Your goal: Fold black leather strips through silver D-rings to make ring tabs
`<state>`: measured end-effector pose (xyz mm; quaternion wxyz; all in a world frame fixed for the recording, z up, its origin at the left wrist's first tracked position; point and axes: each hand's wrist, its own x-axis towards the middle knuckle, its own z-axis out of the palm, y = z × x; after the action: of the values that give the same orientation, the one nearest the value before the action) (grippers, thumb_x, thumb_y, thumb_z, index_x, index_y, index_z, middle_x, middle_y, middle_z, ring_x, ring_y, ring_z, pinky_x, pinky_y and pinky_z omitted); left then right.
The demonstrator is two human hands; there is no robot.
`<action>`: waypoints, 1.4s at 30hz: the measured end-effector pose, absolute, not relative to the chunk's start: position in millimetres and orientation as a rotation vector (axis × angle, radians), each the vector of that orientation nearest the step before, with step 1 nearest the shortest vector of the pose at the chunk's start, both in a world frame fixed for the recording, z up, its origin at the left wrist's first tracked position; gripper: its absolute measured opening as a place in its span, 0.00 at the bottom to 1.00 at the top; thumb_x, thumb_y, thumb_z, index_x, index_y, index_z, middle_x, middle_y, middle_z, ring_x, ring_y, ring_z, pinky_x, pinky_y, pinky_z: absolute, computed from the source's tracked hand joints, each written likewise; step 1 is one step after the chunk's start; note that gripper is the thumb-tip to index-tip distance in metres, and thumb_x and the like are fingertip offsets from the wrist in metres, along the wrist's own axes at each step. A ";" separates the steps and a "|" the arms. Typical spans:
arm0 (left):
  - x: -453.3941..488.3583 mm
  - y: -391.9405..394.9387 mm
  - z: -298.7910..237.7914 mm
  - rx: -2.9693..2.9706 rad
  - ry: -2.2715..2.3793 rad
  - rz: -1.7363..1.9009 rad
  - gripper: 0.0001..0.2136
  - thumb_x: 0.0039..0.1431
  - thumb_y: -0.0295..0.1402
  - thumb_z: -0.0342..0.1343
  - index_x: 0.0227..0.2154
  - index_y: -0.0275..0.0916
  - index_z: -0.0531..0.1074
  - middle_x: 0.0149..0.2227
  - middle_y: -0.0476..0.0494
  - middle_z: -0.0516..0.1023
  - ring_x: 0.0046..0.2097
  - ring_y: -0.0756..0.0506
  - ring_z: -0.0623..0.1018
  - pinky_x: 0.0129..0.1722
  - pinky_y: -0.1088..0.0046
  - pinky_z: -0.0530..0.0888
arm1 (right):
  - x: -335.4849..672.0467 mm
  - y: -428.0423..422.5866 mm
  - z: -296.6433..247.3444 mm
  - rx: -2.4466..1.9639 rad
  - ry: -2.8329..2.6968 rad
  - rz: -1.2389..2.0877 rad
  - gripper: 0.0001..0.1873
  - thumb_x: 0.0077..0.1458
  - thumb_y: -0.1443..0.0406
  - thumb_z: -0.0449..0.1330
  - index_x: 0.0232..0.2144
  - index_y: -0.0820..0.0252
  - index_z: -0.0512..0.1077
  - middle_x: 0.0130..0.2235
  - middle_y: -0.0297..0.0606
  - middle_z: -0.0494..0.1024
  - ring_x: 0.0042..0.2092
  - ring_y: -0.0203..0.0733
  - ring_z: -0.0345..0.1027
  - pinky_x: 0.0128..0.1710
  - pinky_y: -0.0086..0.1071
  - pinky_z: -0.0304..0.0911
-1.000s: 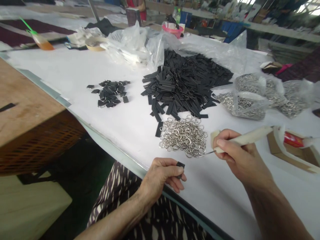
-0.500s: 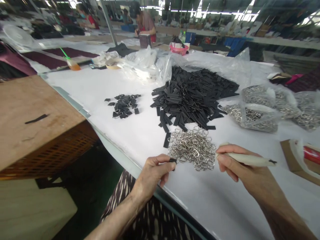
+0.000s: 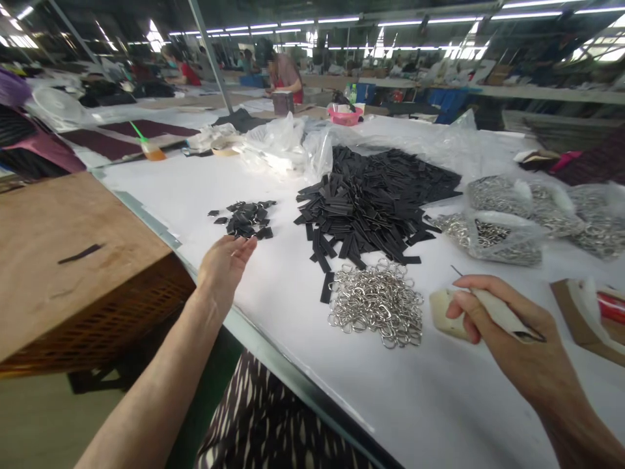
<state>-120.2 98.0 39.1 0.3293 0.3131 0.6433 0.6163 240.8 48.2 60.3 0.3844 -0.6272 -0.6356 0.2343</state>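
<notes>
My left hand (image 3: pixel 223 263) is stretched out over the white table (image 3: pixel 205 189) with its fingers open, right beside a small heap of finished black tabs (image 3: pixel 247 219). My right hand (image 3: pixel 508 332) grips a cream-handled tool (image 3: pixel 493 312) with a thin metal point, held near a white block (image 3: pixel 445 312). A pile of silver metal rings (image 3: pixel 377 302) lies between my hands. Behind it spreads a big heap of black strips (image 3: pixel 375 195).
Clear bags of metal rings (image 3: pixel 502 225) lie at the right, beside a cardboard box (image 3: pixel 581 312) holding a red tube. Crumpled plastic bags (image 3: pixel 283 143) sit at the back. A wooden bench (image 3: pixel 58 254) stands to the left. A person (image 3: pixel 286 71) works at a far table.
My left hand has moved from the table edge out to the small heap of tabs and opened, and the black piece it pinched is gone from it. My right hand has turned the tool.
</notes>
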 end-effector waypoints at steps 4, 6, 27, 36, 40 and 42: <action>-69.1 77.5 14.2 1.190 1.763 1.238 0.02 0.47 0.28 0.56 0.26 0.37 0.72 0.24 0.48 0.72 0.25 0.48 0.73 0.26 0.71 0.72 | 244.7 52.6 52.5 -1.565 -1.666 0.611 0.09 0.54 0.56 0.55 0.33 0.55 0.67 0.22 0.29 0.71 0.19 0.31 0.58 0.20 0.24 0.58; -43.4 72.2 4.9 1.388 1.833 1.053 0.04 0.46 0.28 0.56 0.27 0.39 0.74 0.27 0.48 0.74 0.29 0.47 0.73 0.32 0.69 0.71 | 248.8 54.2 49.6 -1.607 -1.719 0.600 0.10 0.54 0.56 0.55 0.32 0.55 0.67 0.23 0.30 0.71 0.21 0.32 0.59 0.21 0.25 0.58; 2.8 48.4 7.3 2.089 1.894 0.379 0.14 0.53 0.23 0.42 0.36 0.37 0.72 0.34 0.42 0.74 0.35 0.44 0.74 0.33 0.69 0.68 | 199.1 37.9 11.7 -1.309 -2.213 0.717 0.04 0.53 0.70 0.53 0.32 0.56 0.64 0.24 0.29 0.68 0.25 0.35 0.60 0.26 0.28 0.57; -18.9 42.0 9.8 1.118 1.549 0.978 0.06 0.50 0.29 0.50 0.29 0.36 0.70 0.21 0.53 0.71 0.20 0.53 0.66 0.21 0.77 0.65 | 178.5 37.2 -19.5 -0.782 -2.392 0.092 0.13 0.55 0.77 0.46 0.31 0.63 0.69 0.31 0.42 0.76 0.33 0.42 0.64 0.32 0.35 0.57; -9.7 31.4 8.3 0.855 1.276 0.944 0.06 0.50 0.33 0.53 0.30 0.36 0.69 0.22 0.49 0.75 0.23 0.50 0.72 0.21 0.76 0.69 | 178.6 36.4 -19.5 -0.750 -2.405 0.067 0.13 0.55 0.75 0.48 0.29 0.62 0.71 0.24 0.39 0.73 0.28 0.41 0.62 0.27 0.33 0.55; -4.1 26.2 7.9 0.780 1.211 0.915 0.07 0.50 0.34 0.54 0.31 0.36 0.68 0.22 0.48 0.76 0.24 0.49 0.74 0.20 0.76 0.71 | 181.6 34.5 -17.2 -0.791 -2.390 0.090 0.13 0.56 0.74 0.47 0.29 0.62 0.71 0.23 0.38 0.72 0.26 0.40 0.61 0.25 0.32 0.55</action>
<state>-4.1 26.2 7.9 0.6577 0.3445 0.5345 0.4038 181.6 34.5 -17.2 0.3062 -0.2988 -0.9032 0.0341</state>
